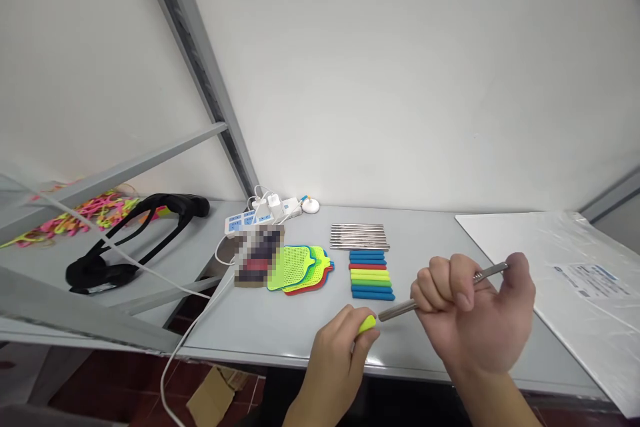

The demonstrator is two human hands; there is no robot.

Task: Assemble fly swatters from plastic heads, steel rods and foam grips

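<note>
- My left hand (340,360), at the near side of the tabletop (260,327), pinches a yellow grip (367,324); one end pokes out to the right.
- To its right, my right hand (475,327) has its fingers curled round a metal rod (397,311), thumb against the rod's right end. The left tip points at the grip; whether they touch, I cannot tell.
- I judge the step in hand to be lining up rod and grip; the next move seems to call for both on one line and a firm left hold.
- Far left, past a grey post (200,60), I see bright cords (100,213) and a black headset (180,203); cardboard (213,397) lies on the reddish floor (127,387), near left.
- Rightward come a power strip (245,221), a pixelated item (259,257) and overlapping mesh paddles (295,263).
- Next, bare rods (357,237) lie far, coloured handles (373,273) just nearer.
- Right, a labelled white sheet (575,287).
- A white wall (375,80) backs it all.
</note>
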